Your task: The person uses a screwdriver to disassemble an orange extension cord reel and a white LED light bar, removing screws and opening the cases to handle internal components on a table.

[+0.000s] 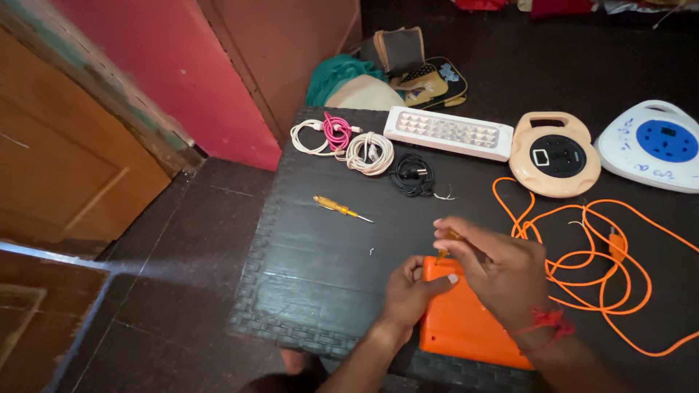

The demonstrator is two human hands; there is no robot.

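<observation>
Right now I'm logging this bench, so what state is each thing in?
Orange panel: flat on mat, left hand steadying its top edge.
Right hand: fingers pinch a small screwdriver at the panel's top edge.
Spare screwdriver: lying loose, untouched.
Orange cable: uncoiled, sprawled.
White cables: coiled.
Black cord: coiled.
Lamp: unlit.

Screwdriver (341,208) on mat (306,262), cable coils (370,153) behind it, lamp (448,132) right of coils.
</observation>
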